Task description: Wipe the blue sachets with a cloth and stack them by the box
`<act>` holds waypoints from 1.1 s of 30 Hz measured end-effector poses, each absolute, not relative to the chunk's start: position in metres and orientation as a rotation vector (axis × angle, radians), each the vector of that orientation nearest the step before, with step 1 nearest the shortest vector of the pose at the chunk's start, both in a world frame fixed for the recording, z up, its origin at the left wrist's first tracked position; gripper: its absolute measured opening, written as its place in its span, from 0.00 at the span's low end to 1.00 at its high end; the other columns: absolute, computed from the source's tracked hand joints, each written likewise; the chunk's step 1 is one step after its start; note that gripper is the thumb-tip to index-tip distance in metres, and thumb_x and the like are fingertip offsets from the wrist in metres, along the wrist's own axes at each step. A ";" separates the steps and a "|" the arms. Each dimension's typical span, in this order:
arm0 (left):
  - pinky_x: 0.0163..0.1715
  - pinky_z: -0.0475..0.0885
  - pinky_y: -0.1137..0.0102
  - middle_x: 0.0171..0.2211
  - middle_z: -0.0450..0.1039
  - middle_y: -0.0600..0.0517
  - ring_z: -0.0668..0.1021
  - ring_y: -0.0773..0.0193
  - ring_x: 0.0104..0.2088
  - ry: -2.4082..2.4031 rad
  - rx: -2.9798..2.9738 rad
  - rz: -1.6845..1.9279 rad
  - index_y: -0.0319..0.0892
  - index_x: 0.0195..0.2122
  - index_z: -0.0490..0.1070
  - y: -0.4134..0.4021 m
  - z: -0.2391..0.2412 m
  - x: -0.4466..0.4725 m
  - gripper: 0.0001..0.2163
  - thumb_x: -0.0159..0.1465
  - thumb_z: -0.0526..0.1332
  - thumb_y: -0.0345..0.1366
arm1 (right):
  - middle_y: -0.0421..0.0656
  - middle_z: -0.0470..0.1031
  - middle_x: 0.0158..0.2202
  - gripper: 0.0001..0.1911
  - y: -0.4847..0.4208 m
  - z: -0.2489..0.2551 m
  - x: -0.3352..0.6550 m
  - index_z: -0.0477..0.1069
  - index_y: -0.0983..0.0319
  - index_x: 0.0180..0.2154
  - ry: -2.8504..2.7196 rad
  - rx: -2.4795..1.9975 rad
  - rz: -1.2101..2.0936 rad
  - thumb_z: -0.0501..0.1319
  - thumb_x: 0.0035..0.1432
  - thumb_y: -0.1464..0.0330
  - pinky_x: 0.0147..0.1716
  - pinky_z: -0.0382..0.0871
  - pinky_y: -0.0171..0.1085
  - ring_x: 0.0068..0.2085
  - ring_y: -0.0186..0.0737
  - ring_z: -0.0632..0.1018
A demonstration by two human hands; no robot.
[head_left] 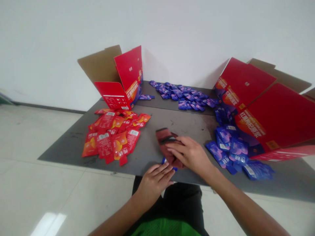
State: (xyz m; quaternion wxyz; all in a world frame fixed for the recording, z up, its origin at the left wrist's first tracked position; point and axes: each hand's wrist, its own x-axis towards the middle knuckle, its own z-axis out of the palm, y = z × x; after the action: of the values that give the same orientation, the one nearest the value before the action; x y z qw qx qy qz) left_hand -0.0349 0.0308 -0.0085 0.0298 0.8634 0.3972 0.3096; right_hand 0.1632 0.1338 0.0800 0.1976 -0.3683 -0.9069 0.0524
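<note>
In the head view my right hand (190, 154) grips a bunched brown cloth (162, 135) with a dark stripe, over the front middle of the table. My left hand (156, 179) is at the table's front edge, its fingers together on a blue sachet (175, 169) that is mostly hidden by the cloth and fingers. The cloth lies over part of this sachet. To the left is a pile of red and orange sachets (115, 131). To the right lie several blue sachets (228, 147), some overlapping, beside a red carton.
On the grey table (194, 123), an open red carton (110, 91) stands at the back left and another open red carton (275, 114) at the right. A long heap of blue sachets (189, 95) lies along the back by the white wall (177, 32).
</note>
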 end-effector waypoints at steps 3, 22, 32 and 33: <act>0.55 0.73 0.60 0.43 0.84 0.48 0.84 0.58 0.46 1.244 2.607 0.959 0.41 0.49 0.77 0.031 -0.010 -0.034 0.11 0.75 0.58 0.40 | 0.42 0.79 0.44 0.12 0.122 0.065 0.157 0.81 0.49 0.49 -2.656 -0.917 0.264 0.59 0.71 0.60 0.44 0.72 0.39 0.45 0.41 0.78; 0.59 0.70 0.62 0.57 0.78 0.47 0.78 0.60 0.59 1.189 2.677 1.055 0.41 0.57 0.73 0.033 -0.011 -0.035 0.14 0.75 0.59 0.39 | 0.46 0.79 0.44 0.13 0.184 0.054 0.177 0.80 0.53 0.52 -2.568 -1.145 0.013 0.61 0.70 0.63 0.46 0.75 0.42 0.45 0.44 0.79; 0.57 0.72 0.62 0.48 0.83 0.50 0.83 0.61 0.50 1.205 2.617 1.088 0.40 0.51 0.77 0.033 -0.008 -0.033 0.10 0.74 0.61 0.38 | 0.44 0.79 0.45 0.14 0.136 0.052 0.169 0.79 0.49 0.54 -2.648 -0.893 0.220 0.61 0.70 0.64 0.44 0.76 0.38 0.45 0.41 0.79; 0.57 0.72 0.62 0.51 0.82 0.49 0.82 0.60 0.52 1.192 2.634 1.094 0.39 0.52 0.76 0.033 -0.007 -0.033 0.11 0.74 0.61 0.38 | 0.44 0.79 0.45 0.14 0.147 0.049 0.171 0.79 0.50 0.54 -2.626 -0.962 0.191 0.61 0.70 0.64 0.45 0.76 0.38 0.45 0.41 0.79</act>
State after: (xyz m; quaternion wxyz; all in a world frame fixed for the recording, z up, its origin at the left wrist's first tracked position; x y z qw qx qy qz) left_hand -0.0331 0.0328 -0.0075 0.0252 0.8518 0.3854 0.3538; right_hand 0.1714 0.1471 0.0485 0.1685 -0.3383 -0.9234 0.0673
